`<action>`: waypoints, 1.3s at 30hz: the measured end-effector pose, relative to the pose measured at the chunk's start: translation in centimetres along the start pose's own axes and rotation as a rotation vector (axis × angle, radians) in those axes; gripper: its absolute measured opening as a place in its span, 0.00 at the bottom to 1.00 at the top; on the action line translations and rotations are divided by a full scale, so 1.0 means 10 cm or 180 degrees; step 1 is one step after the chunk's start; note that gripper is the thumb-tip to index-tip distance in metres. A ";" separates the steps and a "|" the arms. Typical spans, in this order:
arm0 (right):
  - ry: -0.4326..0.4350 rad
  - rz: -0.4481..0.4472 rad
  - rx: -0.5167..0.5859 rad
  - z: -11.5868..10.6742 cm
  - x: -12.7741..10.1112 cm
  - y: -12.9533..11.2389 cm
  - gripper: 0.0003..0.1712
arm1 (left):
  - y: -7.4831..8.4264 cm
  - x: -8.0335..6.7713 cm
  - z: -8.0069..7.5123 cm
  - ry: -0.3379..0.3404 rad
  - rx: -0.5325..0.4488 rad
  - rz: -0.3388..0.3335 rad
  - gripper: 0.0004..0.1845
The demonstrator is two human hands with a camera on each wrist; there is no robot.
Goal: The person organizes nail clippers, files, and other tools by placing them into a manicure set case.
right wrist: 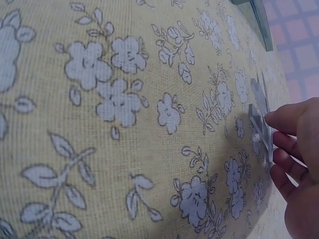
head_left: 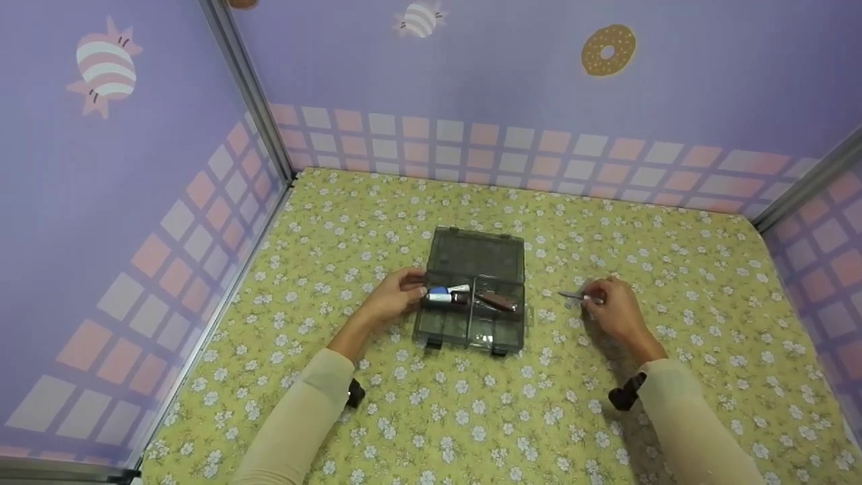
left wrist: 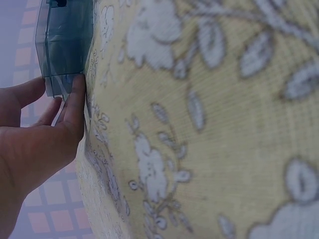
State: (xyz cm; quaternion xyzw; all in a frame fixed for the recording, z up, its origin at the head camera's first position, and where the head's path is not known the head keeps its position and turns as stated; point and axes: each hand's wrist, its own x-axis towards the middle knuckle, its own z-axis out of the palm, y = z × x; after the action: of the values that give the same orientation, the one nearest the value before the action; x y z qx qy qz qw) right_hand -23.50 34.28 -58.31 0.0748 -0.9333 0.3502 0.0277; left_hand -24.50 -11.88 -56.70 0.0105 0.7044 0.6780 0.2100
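Writing on the blue-and-white tube [head_left: 446,295] is too small for me to read. Flowered cloth covers the desk [head_left: 471,417], with purple walls at its left, far and right edges and open cloth on every side of the box. My left hand [head_left: 397,296] holds the left side of the smoky plastic box [head_left: 477,291], fingers against its wall. Its lid lies open on the far side. Inside the near tray's compartments lie the tube and a brown-handled tool [head_left: 497,301]. Right of the box, well apart, my right hand [head_left: 616,310] pinches small metal tweezers [head_left: 574,296] just above the cloth.
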 end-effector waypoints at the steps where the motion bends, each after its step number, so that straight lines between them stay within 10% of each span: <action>1: -0.0012 0.0007 -0.0012 0.00 0.00 0.00 0.07 | 0.00 0.00 0.00 -0.0003 0.0000 -0.0002 0.27; 26: 0.0065 -0.0131 -0.0177 0.07 0.00 -0.04 0.03 | -0.01 -0.01 -0.01 -0.0039 0.0064 0.0007 0.28; 39: -0.0131 -0.0355 0.0259 0.23 0.10 -0.67 0.01 | -0.01 0.00 -0.03 -0.0077 0.0094 0.0016 0.28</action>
State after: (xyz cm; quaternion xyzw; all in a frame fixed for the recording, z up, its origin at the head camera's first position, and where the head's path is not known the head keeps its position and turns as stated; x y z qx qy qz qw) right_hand -23.38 27.70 -55.60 0.1348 -0.9130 0.3841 0.0249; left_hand -24.54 -12.19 -56.80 0.0235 0.7117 0.6678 0.2166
